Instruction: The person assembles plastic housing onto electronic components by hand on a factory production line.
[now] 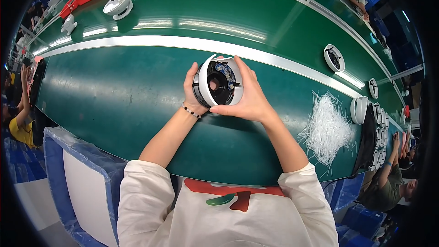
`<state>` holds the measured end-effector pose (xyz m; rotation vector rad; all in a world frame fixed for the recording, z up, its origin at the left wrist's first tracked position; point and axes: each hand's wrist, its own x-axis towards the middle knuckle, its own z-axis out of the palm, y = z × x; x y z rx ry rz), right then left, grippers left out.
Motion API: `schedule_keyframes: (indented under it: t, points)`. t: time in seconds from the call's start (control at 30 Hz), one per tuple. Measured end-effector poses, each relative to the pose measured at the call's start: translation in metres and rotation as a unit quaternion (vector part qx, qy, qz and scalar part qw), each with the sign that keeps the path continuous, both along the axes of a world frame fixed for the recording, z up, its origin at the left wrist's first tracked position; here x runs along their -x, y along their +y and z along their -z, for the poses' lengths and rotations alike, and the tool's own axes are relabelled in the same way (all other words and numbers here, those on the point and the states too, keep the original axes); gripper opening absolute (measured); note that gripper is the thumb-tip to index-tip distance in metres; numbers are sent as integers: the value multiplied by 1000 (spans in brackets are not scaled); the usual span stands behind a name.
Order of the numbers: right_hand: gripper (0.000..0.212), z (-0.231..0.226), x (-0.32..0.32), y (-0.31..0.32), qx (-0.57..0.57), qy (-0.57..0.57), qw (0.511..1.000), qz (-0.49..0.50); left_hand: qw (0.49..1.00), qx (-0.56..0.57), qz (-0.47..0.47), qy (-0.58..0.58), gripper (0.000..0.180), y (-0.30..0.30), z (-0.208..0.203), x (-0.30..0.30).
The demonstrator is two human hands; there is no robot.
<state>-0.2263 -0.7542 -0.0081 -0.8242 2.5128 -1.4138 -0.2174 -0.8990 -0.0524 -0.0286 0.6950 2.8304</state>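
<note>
Both of my hands hold a white round housing (204,86) above the green work surface, its open side tilted up. Inside it are a black ring-shaped core (221,95) and a blue circuit board (225,70). My left hand (191,92), with a beaded bracelet at the wrist, is wrapped round the dark left side; most of its fingers are hidden behind the part. My right hand (254,97) grips the white rim from the right, thumb at the near edge and fingers at the far edge. A piece of skin shows through the central hole.
A heap of thin white strips (327,128) lies right, near a white housing (359,110) and several stacked white rings (379,130). Beyond a pale rail (183,42), the green belt carries white devices (118,5) and another housing (334,58). A blue crate (55,174) stands left. People work nearby.
</note>
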Motion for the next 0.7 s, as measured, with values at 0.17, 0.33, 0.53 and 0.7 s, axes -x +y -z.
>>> schedule_keyframes:
  t: [0.17,0.33,0.53,0.7]
  points:
    - [112,5,0,2,-25,70,997,5,999,-32,-17,3,62,7,6,2]
    - [108,8,-1,-15,0,107,994,-39,994,-25,-68,-86,41,-15,7,-10]
    - [113,-1,-4,-3,214,-96,970,-57,986,-162,-29,36,39,19,12,-6]
    - [114,-1,2,-11,105,-20,988,-111,987,-145,-67,23,43,5,0,-21]
